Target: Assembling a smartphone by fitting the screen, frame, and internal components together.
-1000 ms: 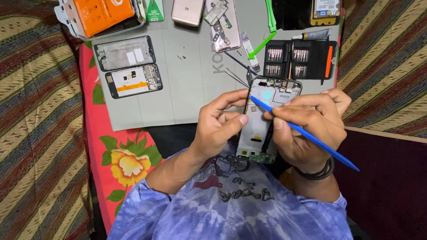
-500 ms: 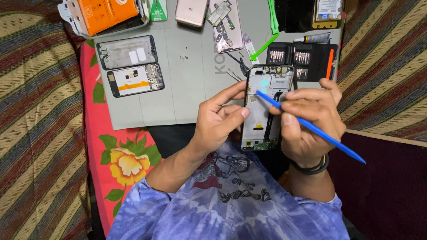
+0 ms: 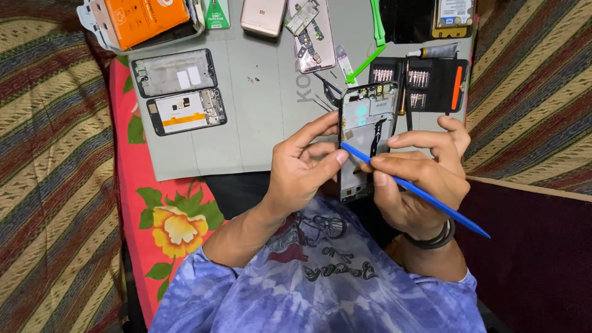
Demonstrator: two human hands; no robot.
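opened phone (image 3: 365,132): back off, insides bare | left hand (image 3: 302,169) grips it | right hand (image 3: 419,179) pinches blue pry tool (image 3: 431,200)

Both hands (image 3: 370,172) hold opened phone (image 3: 365,132) w/ blue pry tool (image 3: 425,196).

Home phone-repair spot: grey work mat (image 3: 246,142), screwdriver bit kit (image 3: 425,83), patterned bedding (image 3: 55,185).

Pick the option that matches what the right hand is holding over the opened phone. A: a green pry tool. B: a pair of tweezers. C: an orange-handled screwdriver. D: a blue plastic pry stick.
D: the right hand grips a blue plastic pry stick whose tip lies on the opened phone, which the left hand steadies.
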